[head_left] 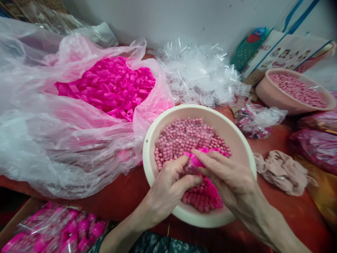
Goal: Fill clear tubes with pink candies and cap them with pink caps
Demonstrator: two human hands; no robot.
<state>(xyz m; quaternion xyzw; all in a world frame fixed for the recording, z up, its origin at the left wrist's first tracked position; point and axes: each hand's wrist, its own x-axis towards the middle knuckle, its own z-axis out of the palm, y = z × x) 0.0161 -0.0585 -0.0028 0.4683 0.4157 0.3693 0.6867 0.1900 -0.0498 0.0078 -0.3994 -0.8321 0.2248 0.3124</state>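
Head view shows both hands meeting over a cream bowl (147,154) that sits at the near edge of a red table (126,196). The left hand (168,182) is curled shut, thumb and fingers pinching a small clear plastic bag (188,165) at its mouth; the right hand (226,175) has its fingers together on a bright pink plastic piece (196,161) pressed against the same bag. Beneath them the bowl holds a heap of small dusty-pink balls (181,138). The bag looks thin, limp and slippery, so it is probably best held by its rim; the pink piece seems light and stiff, easy to pinch at its sides, while the balls would likely roll if loosened. At the far left of the table a big plastic sack (52,140) lies open on magenta caps (110,84); a pile of clear packets (200,70) sits at the far edge, and a second bowl (265,95) stands at the right.
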